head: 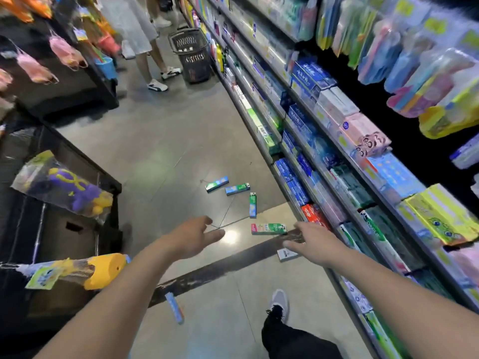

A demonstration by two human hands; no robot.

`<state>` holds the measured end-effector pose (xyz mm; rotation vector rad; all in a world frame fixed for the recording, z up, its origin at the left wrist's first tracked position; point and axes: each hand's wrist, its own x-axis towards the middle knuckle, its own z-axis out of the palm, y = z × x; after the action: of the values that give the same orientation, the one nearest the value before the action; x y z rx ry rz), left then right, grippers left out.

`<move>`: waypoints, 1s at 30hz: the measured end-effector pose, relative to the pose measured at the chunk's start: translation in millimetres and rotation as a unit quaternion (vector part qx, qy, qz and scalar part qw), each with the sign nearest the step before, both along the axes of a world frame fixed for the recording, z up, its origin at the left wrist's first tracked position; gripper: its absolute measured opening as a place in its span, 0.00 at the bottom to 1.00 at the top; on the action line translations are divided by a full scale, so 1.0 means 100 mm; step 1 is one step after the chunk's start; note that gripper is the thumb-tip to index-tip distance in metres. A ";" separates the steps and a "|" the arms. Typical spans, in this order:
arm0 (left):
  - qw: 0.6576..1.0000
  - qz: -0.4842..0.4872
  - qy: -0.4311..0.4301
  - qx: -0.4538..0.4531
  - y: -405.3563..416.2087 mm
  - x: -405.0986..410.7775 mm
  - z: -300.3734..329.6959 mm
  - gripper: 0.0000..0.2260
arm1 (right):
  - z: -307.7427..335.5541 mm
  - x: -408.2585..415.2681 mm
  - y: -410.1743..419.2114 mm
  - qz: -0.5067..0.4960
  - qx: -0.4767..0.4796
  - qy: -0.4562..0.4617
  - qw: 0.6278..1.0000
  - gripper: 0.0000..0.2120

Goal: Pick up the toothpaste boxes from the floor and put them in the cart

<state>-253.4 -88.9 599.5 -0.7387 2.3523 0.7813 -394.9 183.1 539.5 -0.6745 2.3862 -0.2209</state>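
Several toothpaste boxes lie scattered on the grey shop floor: a green and blue one [217, 183], another beside it [237, 189], one lying lengthwise [253, 204], a green and pink one [269, 228], a white one [287, 254] partly under my right hand, and a blue one [175, 307] closer to me. My left hand [195, 235] reaches forward above the floor, fingers relaxed, holding nothing. My right hand [312, 244] stretches out over the white box, fingers straight, empty. A dark wheeled shopping basket [191, 54] stands far down the aisle.
Shelves [324, 156] packed with toothpaste and toothbrushes run along the right. Black display racks [67, 229] with hanging toys line the left. A person's legs [153, 63] stand near the basket. My own shoe [279, 303] is on the floor below.
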 end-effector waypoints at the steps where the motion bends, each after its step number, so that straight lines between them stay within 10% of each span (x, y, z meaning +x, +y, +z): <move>1: 1.000 -0.003 0.000 0.002 -0.03 -0.18 0.00 0.29 | 0.00 -0.15 -0.06 0.001 0.003 -0.004 1.000 0.37; 17: 0.978 -0.204 -0.039 0.033 -0.31 -2.74 -1.13 0.28 | -0.94 -1.57 -0.42 -0.186 -0.015 -0.098 0.978 0.34; 30: 0.929 -0.359 -0.092 0.010 -0.05 -3.50 -3.93 0.30 | -3.45 -1.71 -0.31 -0.401 0.034 -0.190 0.896 0.30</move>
<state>-603.2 -94.0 206.4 0.0860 2.1906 0.3838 -565.9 151.9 194.5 0.4008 2.1363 -0.5515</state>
